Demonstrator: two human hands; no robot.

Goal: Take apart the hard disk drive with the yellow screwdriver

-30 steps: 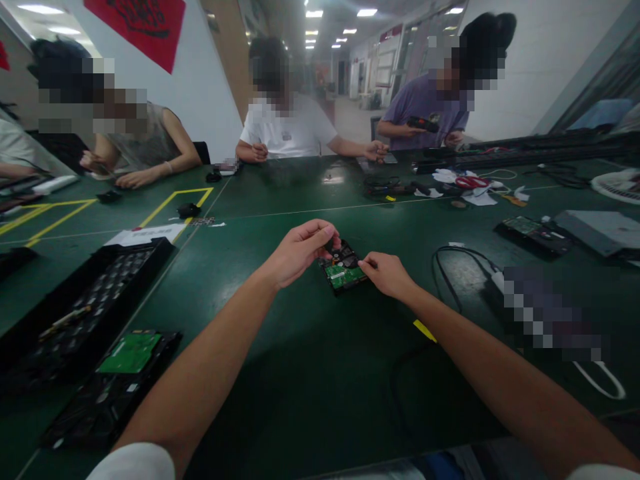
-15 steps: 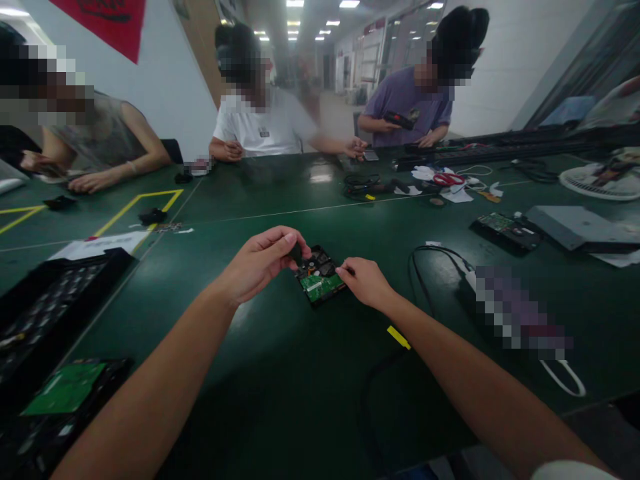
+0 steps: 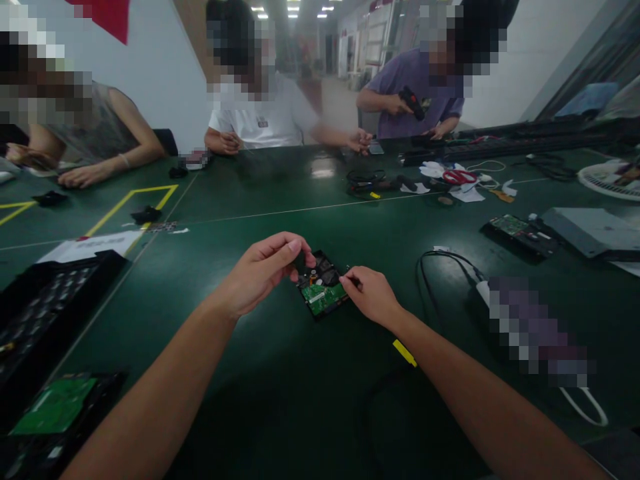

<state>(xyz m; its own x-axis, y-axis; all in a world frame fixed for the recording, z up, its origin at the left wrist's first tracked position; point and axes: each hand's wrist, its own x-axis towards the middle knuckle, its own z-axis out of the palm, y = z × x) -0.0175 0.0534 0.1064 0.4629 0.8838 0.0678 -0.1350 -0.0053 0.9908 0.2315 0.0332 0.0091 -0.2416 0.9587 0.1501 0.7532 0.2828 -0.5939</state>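
Observation:
A hard drive with a green circuit board and black casing lies on the dark green table in front of me. My left hand is over its upper left corner, thumb and fingers closed on a small dark piece, mostly hidden by the fingers; its kind does not show. At the drive's right edge my right hand is closed in a pinch, fingertips by the casing. Whatever is between them is too small or hidden to name.
Left of me are a black tray and another green circuit board. A second hard drive, a grey metal box, cables and red scissors lie to the right. Three people sit across the table.
The view has tilted down slightly, so the people and the far table sit higher. Both hands stay at the hard drive, with only slight finger movement.

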